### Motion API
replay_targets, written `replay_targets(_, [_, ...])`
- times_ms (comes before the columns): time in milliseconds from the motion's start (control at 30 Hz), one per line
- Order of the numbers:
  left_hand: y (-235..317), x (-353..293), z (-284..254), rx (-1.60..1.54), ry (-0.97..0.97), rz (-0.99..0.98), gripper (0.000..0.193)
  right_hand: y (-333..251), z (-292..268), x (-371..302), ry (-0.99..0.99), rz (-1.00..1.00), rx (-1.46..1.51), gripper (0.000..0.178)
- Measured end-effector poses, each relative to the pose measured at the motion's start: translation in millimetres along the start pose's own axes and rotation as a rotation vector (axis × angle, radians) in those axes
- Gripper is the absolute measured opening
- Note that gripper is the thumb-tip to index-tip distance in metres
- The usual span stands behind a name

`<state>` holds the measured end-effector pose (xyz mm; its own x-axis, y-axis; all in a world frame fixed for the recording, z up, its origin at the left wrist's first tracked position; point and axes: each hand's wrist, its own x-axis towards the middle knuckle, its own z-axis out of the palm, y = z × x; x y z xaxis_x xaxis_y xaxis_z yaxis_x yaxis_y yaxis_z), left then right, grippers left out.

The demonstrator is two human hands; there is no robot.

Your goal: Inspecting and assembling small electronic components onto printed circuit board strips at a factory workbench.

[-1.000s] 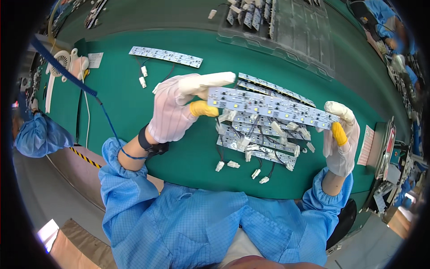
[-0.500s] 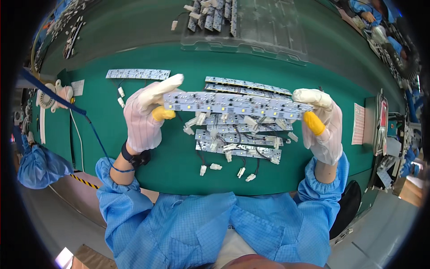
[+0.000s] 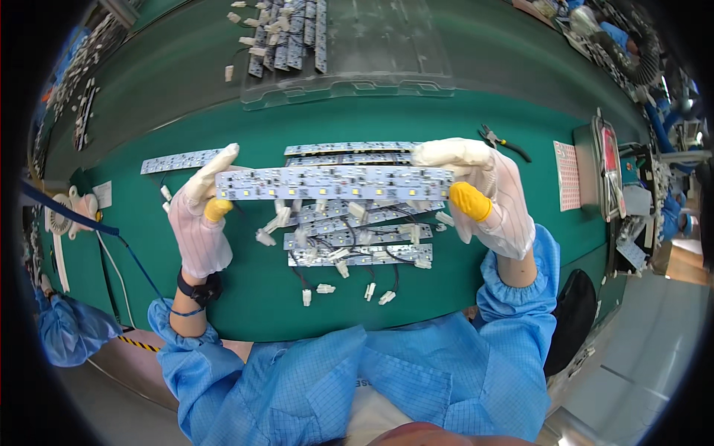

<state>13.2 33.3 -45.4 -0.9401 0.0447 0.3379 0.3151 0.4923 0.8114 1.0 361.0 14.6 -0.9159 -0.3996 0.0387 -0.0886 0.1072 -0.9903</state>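
An LED circuit board strip (image 3: pixel 335 183) is held up level between my hands, its face with a row of yellow LEDs turned toward me. My left hand (image 3: pixel 202 215), gloved with a yellow thumb cot, pinches its left end. At the right end, my right hand (image 3: pixel 483 189) grips it between fingers and yellow-covered thumb. Beneath and behind it, several more LED strips (image 3: pixel 361 256) with black wires and white connectors (image 3: pixel 325 288) lie on the green mat. Another LED strip (image 3: pixel 178 161) lies apart, beyond my left hand.
A clear plastic tray (image 3: pixel 349 91) with several upright strips (image 3: pixel 296 44) stands at the back. Pliers (image 3: pixel 506 143) lie at the right, near a printed sheet (image 3: pixel 567 176) and a metal box (image 3: pixel 599 171). A small fan (image 3: pixel 71 210) and blue cord (image 3: pixel 123 241) are at the left.
My view has shifted to the right, so the bench appears farther left and the pliers show fully. Both hands keep hold of the strip, which now looks more level.
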Motion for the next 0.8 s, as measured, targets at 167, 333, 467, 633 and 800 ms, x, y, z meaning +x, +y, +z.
replay_targets(167, [6.1,7.2,0.5,0.1,-0.098,-0.034,0.065,0.3,-0.8,-0.8,-0.004,-0.007,0.098,0.058])
replay_targets(333, [-1.1,3.4,0.2,0.083,-0.082,-0.028,0.062,6.4,-0.9,1.8,-0.033,-0.04,0.103,0.051])
replay_targets(467, [-1.3,1.6,1.1,0.044,0.003,-0.033,0.06,4.3,3.6,4.4,0.043,-0.029,0.068,0.052])
replay_targets(633, [2.5,-3.8,-7.8,0.045,0.013,0.017,0.06,8.4,4.0,5.6,0.03,-0.018,0.067,0.063])
replay_targets(800, [7.0,-9.2,0.4,-0.468,-0.014,-0.048,0.048,13.4,8.4,7.7,0.104,0.056,0.062,0.069])
